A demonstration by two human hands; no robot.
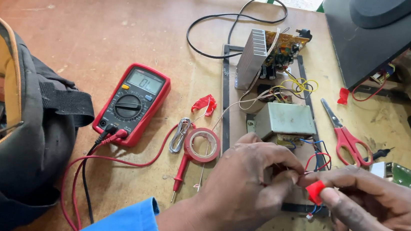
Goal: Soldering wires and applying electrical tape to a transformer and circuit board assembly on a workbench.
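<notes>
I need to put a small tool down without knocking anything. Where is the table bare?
Bare wood lies above the multimeter, between the tool bag and the black cable. A smaller patch sits below the tape roll. It is crowded around both hands, the circuit board and scissors.

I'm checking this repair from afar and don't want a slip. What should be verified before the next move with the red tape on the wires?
1. Red tape piece pinched in right hand: ok.
2. Left hand on the wires: ok.
3. Bare conductor fully covered: cannot tell, fingers hide it.
4. Tape roll nearby: ok.
5. Scissors nearby: ok.
6. Board unpowered: cannot tell; black cable runs off the table.
</notes>
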